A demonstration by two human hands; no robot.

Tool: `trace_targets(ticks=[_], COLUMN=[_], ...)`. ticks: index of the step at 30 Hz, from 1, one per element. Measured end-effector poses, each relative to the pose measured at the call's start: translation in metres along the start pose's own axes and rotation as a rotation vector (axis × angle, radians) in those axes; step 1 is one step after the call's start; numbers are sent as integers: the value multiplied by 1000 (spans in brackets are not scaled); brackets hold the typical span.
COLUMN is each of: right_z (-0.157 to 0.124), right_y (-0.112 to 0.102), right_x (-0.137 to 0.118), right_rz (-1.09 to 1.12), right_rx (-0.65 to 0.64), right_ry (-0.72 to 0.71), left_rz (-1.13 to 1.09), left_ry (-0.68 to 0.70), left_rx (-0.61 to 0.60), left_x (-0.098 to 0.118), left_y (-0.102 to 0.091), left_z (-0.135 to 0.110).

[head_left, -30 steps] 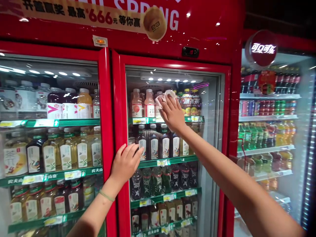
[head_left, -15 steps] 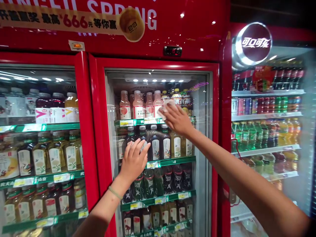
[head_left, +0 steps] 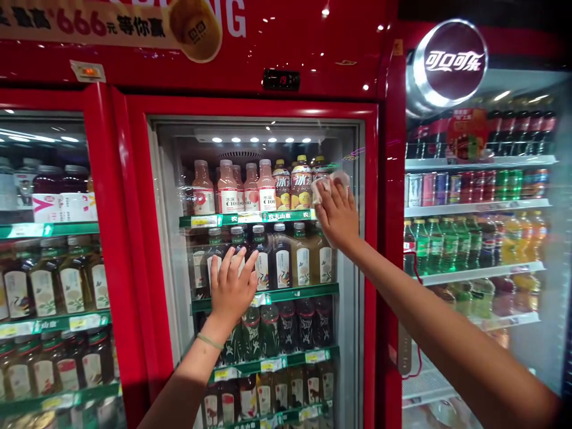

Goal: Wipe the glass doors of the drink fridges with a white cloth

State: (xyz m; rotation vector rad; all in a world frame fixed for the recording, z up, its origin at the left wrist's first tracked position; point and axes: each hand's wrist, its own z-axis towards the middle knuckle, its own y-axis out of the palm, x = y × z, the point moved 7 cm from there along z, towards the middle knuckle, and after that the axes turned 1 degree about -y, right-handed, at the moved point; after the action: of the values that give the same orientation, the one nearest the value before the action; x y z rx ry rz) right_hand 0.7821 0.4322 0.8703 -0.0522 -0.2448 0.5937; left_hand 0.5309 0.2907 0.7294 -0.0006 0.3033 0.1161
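Note:
My right hand (head_left: 337,211) presses a crumpled white cloth (head_left: 329,183) against the glass door (head_left: 286,132) of a red drinks fridge, near the upper right of the pane. Most of the cloth lies under the fingers; whether it is fabric or paper I cannot tell. Lower and to the left, my left hand (head_left: 232,286) rests on the same pane with its fingers spread and nothing in it. Behind the glass, pink-labelled bottles (head_left: 227,187) and yellow-capped tea bottles (head_left: 301,182) stand on the top shelf. Dark bottles (head_left: 282,259) with white labels fill the shelf below.
The red door frame (head_left: 370,268) surrounds the pane. On the left is another glass-fronted section with bottles (head_left: 44,289). A second fridge with cans and bottles (head_left: 447,244) stands at right, under a round lit sign (head_left: 450,62). A small temperature display (head_left: 280,80) sits above the door.
My right hand has moved the cloth to the right across the glass. My left hand stays spread on the pane, slightly further left in view. The camera view has shifted right.

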Motion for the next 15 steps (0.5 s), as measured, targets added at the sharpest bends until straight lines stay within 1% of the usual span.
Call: trace_targets(ticks=[3, 4, 5, 6, 8, 9, 10, 11, 13, 14, 15], right_z=[-9, -12, -13, -14, -19, -23, -27, -30, -37, -39, -40], right_y=[2, 2, 1, -2, -7, -7, -7, -4, 0, 0, -1], right_x=[2, 5, 11, 19, 33, 36, 35, 31, 22, 21, 24], right_rz=[34, 41, 44, 40, 26, 23, 25, 32, 50, 55, 53], right_rx=[-110, -130, -124, -94, -10, 5, -6, -45, -141, -158, -140], right_ry=[-240, -286, -277, -214, -28, 22, 19, -37, -206, -241, -215], left_rz=[23, 29, 33, 36, 40, 41, 41, 39, 31, 27, 24], left_ry=[15, 17, 16, 14, 11, 11, 10, 9, -1, -7, -11], left_rx=[-2, 1, 4, 7, 5, 1, -5, -10, -17, -16, -13], left_x=[0, 1, 1, 1, 2, 2, 2, 2, 1, 1, 1], left_y=[2, 2, 2, 2, 2, 2, 3, 3, 4, 4, 4], left_z=[-2, -2, -2, -2, -2, -2, -3, -3, -3, -3, -4])
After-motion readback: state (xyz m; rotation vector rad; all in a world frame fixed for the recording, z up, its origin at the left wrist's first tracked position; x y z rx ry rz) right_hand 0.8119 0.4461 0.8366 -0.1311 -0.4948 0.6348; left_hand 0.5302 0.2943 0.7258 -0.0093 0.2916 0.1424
